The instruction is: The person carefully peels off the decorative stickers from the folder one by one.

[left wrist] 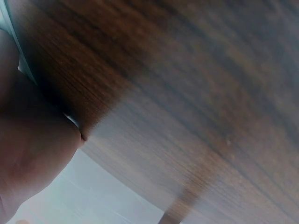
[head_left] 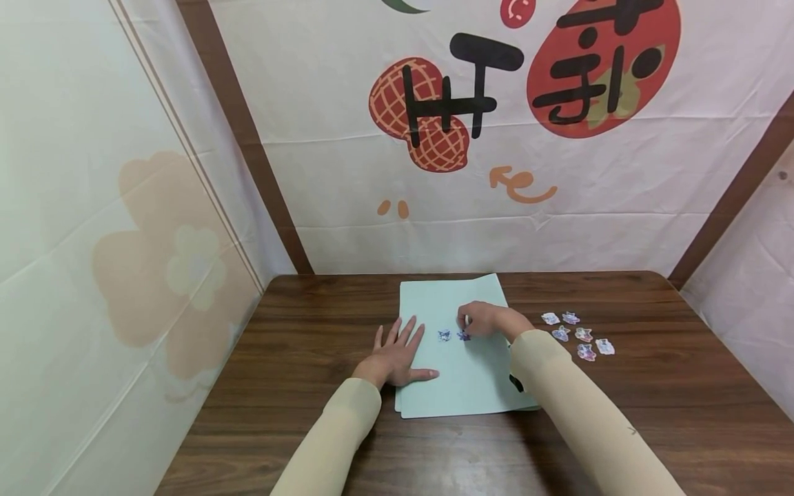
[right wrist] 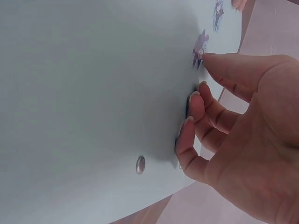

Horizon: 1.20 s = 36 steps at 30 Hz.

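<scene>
A pale blue-green sheet (head_left: 462,393), with another edge showing beneath it, lies on the wooden table. Spread flat across its left side, my left hand (head_left: 397,358) presses it down. My right hand (head_left: 486,319) is over the sheet's middle. Its thumb tip touches a small purple cut-out sticker (right wrist: 201,46), apparently pinched at its edge; the index fingertip is hidden in the right wrist view. The other fingers curl against the sheet. Just left of it a second character sticker (head_left: 444,335) lies flat. The left wrist view shows only part of the left hand (left wrist: 32,149) beside the sheet's edge.
Several loose stickers (head_left: 583,335) lie on the table right of the sheet. A small round silvery stud (right wrist: 140,164) shows on the sheet's surface. Behind the table (head_left: 298,344) hangs a white printed cloth (head_left: 335,172); another cloth (head_left: 74,241) is on the left.
</scene>
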### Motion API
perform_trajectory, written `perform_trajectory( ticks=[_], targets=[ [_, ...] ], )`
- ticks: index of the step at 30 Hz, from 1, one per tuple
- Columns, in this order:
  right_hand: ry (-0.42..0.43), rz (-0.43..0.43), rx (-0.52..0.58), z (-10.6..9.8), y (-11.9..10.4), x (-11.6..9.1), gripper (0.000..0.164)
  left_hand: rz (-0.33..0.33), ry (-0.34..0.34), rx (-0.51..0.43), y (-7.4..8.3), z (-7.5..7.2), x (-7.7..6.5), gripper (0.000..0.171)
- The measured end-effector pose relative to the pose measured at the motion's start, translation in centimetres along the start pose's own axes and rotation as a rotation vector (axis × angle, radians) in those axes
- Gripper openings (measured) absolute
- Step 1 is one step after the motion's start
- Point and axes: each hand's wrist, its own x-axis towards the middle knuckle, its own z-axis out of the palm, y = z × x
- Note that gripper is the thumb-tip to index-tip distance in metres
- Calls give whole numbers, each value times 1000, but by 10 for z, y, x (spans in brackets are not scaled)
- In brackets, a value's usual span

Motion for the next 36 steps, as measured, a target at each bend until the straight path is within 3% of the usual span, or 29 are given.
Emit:
perform_trajectory(
  ticks=[36],
  targets=[
    [-16,-69,58,-1,4,-3,6,7,18,-8,0,2,-2,108]
  ],
)
